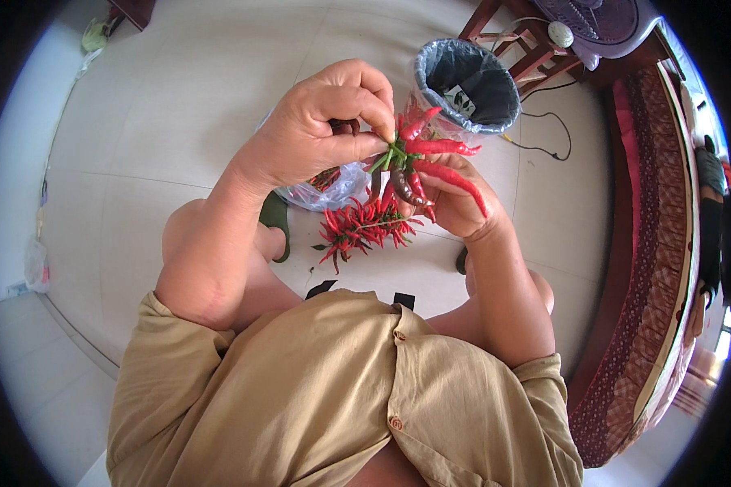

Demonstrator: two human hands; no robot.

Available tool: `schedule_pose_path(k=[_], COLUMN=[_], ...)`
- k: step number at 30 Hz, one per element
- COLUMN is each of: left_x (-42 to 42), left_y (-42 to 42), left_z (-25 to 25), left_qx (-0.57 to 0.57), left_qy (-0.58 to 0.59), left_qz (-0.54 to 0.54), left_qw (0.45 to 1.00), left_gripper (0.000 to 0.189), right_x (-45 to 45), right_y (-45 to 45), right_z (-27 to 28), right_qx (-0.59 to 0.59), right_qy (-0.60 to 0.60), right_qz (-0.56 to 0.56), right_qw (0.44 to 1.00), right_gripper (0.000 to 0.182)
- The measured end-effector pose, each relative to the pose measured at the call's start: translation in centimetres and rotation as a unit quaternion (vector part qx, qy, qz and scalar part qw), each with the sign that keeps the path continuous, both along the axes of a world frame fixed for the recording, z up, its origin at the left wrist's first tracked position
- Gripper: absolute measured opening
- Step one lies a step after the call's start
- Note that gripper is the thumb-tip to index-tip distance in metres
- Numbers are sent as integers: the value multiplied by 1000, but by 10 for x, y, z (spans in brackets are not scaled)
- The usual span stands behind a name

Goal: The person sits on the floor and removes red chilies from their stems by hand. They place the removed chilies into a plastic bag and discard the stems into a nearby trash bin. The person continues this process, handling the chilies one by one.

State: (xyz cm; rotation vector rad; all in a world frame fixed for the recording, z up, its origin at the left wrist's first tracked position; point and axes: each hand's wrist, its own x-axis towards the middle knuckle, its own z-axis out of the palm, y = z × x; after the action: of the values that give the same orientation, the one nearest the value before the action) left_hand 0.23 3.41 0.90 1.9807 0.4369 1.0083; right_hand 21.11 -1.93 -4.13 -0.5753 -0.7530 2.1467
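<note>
My left hand (329, 122) pinches the green stems of a bunch of chili peppers (411, 152) between thumb and index finger; a dark chili (344, 125) shows within its curled fingers. Under the bunch, my right hand (460, 198) supports it with partly hidden fingers. The bunch has red and dark brown pods. Below the hands is a dense string of red chilies (365, 225), with a pale strand running across it. Behind my left hand, a clear plastic bag (335, 192) holds more chilies, partly covered from view.
A lined waste bin (423, 85) stands beyond my right hand, beside a wooden stool (536, 61) bearing a purple fan (609, 24). A cable (563, 137) lies on the tiled floor. A bed with patterned fabric (639, 292) is at the right, and a wall at the left.
</note>
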Motion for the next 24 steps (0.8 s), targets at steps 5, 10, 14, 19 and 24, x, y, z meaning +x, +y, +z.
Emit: schedule_pose_path(k=[5,10,14,19,24], left_x=[-3,-7,-9,-8,-6], left_y=[0,7,13,13,10], left_z=[-3,1,-5,-9,-17], left_qx=[-18,-263,-292,-227,-377], left_qy=[13,-160,-209,-144,-225], left_qz=[-37,0,78,173,93], left_qw=[999,951,930,948,894], left_gripper=[27,31,29,23,16], right_x=[-1,-3,2,-7,-7], right_y=[-7,-9,-6,3,7], right_z=[-2,-10,-29,-16,-17], right_qx=[-36,-7,34,61,56], right_qy=[36,68,94,160,173], right_qz=[4,-41,-62,-111,-176], right_qw=[999,997,993,979,967], right_gripper=[31,34,34,36,33])
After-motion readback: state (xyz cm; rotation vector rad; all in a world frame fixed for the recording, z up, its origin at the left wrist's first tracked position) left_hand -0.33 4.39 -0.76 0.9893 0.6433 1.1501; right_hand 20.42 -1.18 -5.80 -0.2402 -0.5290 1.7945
